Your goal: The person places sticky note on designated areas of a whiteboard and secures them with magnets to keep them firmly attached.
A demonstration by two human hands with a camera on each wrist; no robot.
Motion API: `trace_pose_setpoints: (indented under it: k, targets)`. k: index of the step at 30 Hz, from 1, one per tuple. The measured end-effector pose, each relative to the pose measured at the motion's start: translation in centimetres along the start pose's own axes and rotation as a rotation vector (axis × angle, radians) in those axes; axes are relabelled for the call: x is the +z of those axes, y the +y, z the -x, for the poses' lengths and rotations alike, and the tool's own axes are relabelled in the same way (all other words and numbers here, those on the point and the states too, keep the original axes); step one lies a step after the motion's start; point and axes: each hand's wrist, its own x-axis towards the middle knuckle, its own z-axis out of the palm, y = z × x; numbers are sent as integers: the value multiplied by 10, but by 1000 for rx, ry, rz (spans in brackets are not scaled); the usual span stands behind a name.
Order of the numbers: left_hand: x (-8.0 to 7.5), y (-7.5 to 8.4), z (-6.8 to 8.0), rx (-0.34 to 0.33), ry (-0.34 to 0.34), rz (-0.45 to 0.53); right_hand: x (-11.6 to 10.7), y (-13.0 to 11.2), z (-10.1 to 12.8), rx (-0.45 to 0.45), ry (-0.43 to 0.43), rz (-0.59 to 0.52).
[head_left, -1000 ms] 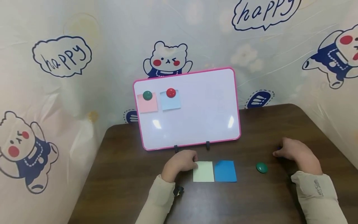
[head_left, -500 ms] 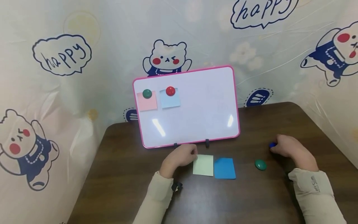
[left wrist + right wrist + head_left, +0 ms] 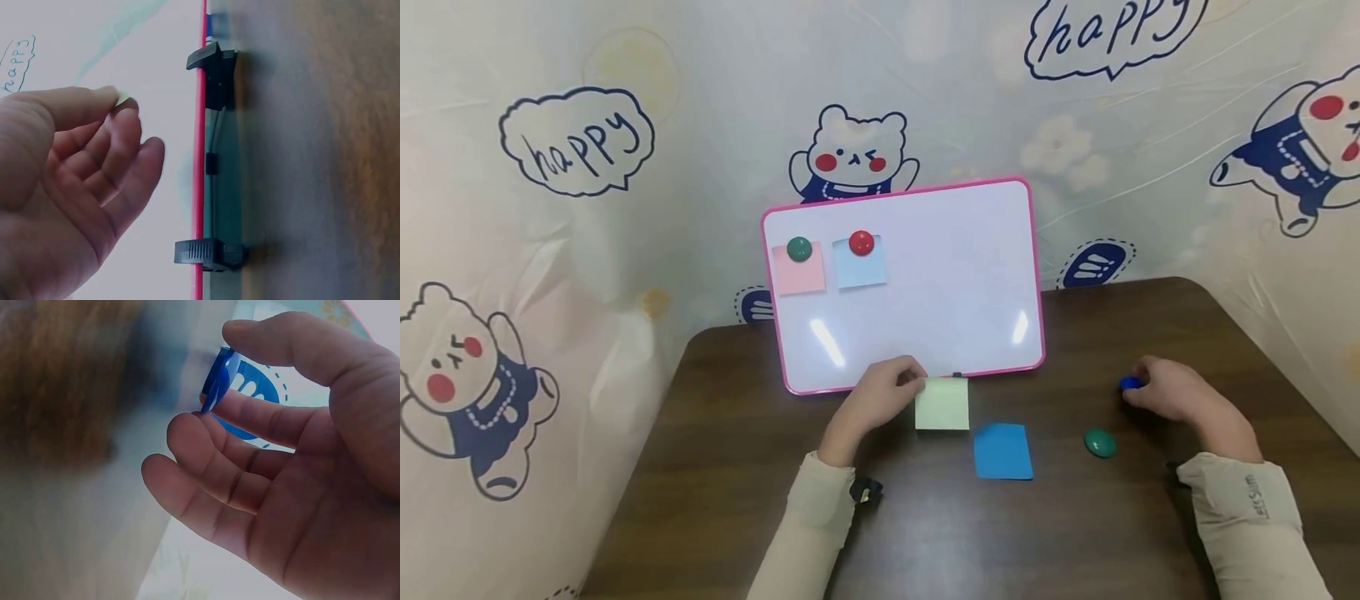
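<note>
Pale-green note (image 3: pixel 942 406), edge pinched in the left hand (image 3: pixel 882 392); right hand (image 3: pixel 1172 390), fingertips closed on a blue magnet (image 3: pixel 220 378). Apparent step: pickup; next calls for laying note against whiteboard (image 3: pixel 951 283).

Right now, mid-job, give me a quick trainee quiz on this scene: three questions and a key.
1. Which hand pinches the pale green square paper note?
2. True or false: the glossy red round magnet overlaps the light blue square paper note.
3. In the head view, does the bright blue square paper note lie (a) left or (b) right of the pale green square paper note?

Key: 1. The left hand. 2. True. 3. (b).
</note>
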Motion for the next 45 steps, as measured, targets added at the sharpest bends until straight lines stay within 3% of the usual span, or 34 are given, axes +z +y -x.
trace_pose_setpoints:
  k: [4,9,18,25,32,38,45]
  targets:
    - [-7,-5,0,1,115,96,-2,0,-1,0,3,-14]
    - [-12,-10,-1,-17,191,165,-2,1,-3,-9,20,-7]
    - [-13,-16,-3,-29,240,217,-1,2,-2,-36,108,-20]
    - [-13,-19,-2,-38,272,260,1,-4,-2,-9,182,-109]
    - [-15,-20,-3,-45,290,271,2,-14,-2,-75,361,-183]
    - [-16,-22,-3,-64,298,292,5,-19,-2,-99,460,-200]
    - [-21,-23,-4,-88,389,273,6,-27,-3,-117,516,-212]
